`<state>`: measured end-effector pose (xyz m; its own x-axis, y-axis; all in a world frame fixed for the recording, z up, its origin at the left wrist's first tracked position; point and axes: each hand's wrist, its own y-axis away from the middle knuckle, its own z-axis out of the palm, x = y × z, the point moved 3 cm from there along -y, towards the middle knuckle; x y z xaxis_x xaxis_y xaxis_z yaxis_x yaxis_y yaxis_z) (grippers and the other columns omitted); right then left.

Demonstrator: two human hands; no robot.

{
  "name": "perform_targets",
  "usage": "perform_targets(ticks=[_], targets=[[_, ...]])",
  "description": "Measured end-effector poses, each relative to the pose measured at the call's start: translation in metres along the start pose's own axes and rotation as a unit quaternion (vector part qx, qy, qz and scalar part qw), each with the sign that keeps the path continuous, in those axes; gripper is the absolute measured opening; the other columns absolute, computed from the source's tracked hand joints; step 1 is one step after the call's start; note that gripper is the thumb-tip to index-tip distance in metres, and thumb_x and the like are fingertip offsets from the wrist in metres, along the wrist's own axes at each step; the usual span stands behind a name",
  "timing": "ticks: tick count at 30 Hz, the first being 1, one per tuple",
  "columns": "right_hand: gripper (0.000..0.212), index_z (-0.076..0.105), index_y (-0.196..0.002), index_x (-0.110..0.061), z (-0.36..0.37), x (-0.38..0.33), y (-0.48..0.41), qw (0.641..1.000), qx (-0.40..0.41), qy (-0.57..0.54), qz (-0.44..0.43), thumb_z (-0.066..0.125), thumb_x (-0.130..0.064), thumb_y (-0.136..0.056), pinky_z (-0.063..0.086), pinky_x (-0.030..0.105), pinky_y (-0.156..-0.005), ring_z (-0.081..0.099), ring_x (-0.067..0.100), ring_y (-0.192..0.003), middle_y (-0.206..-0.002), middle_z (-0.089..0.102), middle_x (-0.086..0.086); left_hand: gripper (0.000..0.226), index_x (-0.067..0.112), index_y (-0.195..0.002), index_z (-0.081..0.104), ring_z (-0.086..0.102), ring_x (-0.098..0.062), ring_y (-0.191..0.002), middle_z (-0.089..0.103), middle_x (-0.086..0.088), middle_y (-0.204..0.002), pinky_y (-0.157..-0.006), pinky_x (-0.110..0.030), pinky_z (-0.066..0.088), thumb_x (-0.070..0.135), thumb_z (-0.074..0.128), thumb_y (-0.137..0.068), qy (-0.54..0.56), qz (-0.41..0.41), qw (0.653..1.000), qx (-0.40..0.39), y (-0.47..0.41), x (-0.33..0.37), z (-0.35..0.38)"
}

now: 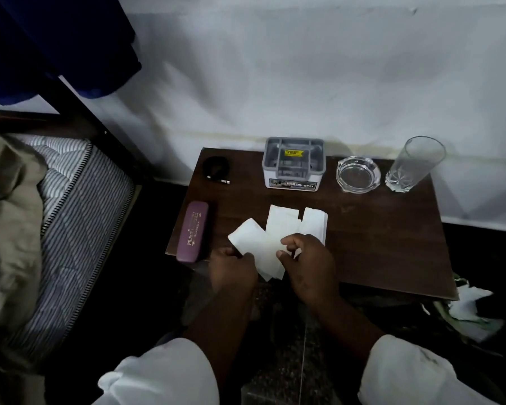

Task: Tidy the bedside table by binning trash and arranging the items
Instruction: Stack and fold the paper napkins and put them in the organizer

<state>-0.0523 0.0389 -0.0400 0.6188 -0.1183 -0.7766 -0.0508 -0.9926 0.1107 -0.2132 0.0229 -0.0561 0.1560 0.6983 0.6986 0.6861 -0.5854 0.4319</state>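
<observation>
Several white paper napkins (pixel 284 226) lie fanned out near the front edge of the dark wooden bedside table (pixel 377 244). My left hand (pixel 232 268) grips the lower left napkin (pixel 254 244) at its near edge. My right hand (pixel 307 264) pinches the same bunch of napkins from the right, thumb and fingers closed on the paper. Along the back of the table stand a grey lidded box (pixel 294 162), a glass ashtray (pixel 357 174) and a tall empty drinking glass (pixel 415 165). A purple spectacle case (pixel 192 231) lies at the left edge, and a coiled black cable (pixel 216 168) at the back left corner.
A bed with a striped mattress (pixel 79 200) and a beige sheet (pixel 9 223) stands to the left. A white wall rises behind the table. Crumpled white paper in a bag (pixel 468 308) sits on the floor at the table's right front corner.
</observation>
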Motion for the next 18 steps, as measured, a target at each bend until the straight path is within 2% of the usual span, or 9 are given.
perform_targets(ticks=[4,9,13,18], targets=[[0.026,0.070,-0.113,-0.025,0.007,-0.003,-0.003,0.998,-0.014,0.062,-0.005,0.072,-0.035,-0.089,0.053,0.031,-0.083,0.066,0.014,-0.097,-0.109,0.068,-0.005,0.024,0.013,-0.096,0.067,0.065,-0.023,-0.086,0.070,-0.004,-0.092,-0.076,-0.030,0.050,0.025,0.077,-0.078,-0.019,-0.015,0.999,0.028,-0.001,0.000,0.001],[0.031,0.068,-0.117,-0.024,0.010,0.002,-0.001,0.995,-0.033,0.092,0.005,0.071,-0.038,-0.089,0.054,0.034,-0.083,0.066,0.017,-0.097,-0.112,0.066,-0.001,0.028,0.012,-0.086,0.073,0.070,-0.023,-0.083,0.075,-0.004,-0.089,-0.078,-0.035,0.058,0.039,0.080,-0.078,-0.025,-0.017,0.999,0.022,-0.007,-0.002,0.008],[0.030,0.068,-0.115,-0.025,0.012,0.006,0.000,0.994,-0.038,0.098,0.004,0.071,-0.038,-0.088,0.052,0.032,-0.081,0.064,0.016,-0.096,-0.110,0.065,-0.002,0.023,0.017,-0.075,0.066,0.070,-0.025,-0.084,0.075,-0.005,-0.089,-0.081,-0.037,0.059,0.033,0.083,-0.077,-0.019,-0.027,0.999,0.028,-0.010,-0.001,0.009],[0.032,0.067,-0.117,-0.026,0.012,0.009,0.000,0.993,-0.050,0.108,0.010,0.070,-0.040,-0.089,0.052,0.033,-0.083,0.063,0.017,-0.097,-0.111,0.063,-0.003,0.018,0.019,-0.076,0.068,0.071,-0.026,-0.085,0.075,-0.004,-0.088,-0.082,-0.041,0.061,0.023,0.085,-0.071,-0.034,-0.031,0.999,-0.004,-0.009,0.002,0.017]])
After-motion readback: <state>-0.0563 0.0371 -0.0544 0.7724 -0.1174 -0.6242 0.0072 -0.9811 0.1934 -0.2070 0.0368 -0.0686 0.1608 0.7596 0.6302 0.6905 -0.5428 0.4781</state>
